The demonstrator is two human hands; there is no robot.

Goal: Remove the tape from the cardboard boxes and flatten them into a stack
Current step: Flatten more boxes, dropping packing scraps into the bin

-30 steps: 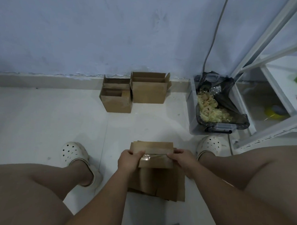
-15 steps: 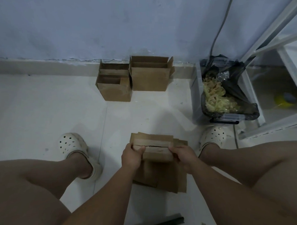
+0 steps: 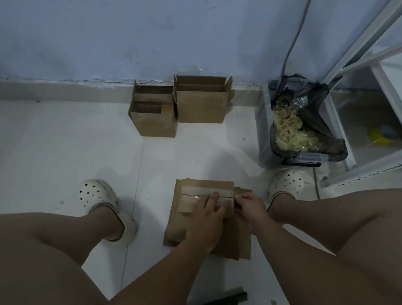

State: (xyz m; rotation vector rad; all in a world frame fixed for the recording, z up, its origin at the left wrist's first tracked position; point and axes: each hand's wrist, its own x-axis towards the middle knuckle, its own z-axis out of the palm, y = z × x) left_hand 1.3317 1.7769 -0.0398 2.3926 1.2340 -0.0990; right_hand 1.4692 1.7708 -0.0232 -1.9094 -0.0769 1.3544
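A small brown cardboard box (image 3: 204, 186) lies on a stack of flattened cardboard (image 3: 176, 234) on the floor between my feet. A strip of clear tape (image 3: 195, 195) runs across its top seam. My left hand (image 3: 207, 219) rests on the box with fingers stretched over the right part of the seam. At the box's right edge, my right hand (image 3: 250, 205) pinches the tape's end with curled fingers. Two more open boxes, a smaller one (image 3: 152, 124) and a larger one (image 3: 202, 108), stand against the wall.
A clear bin lined with a black bag (image 3: 310, 147) holding crumpled tape (image 3: 289, 134) stands right of the boxes. A white metal shelf (image 3: 375, 52) fills the right side. My white shoes (image 3: 98, 196) (image 3: 286, 183) flank the stack. A dark object (image 3: 225, 301) lies near the bottom edge.
My left hand left the box's left end and slid right across its top. The right hand shifted from gripping the box's end to pinching at its right edge. The box now lies lower.
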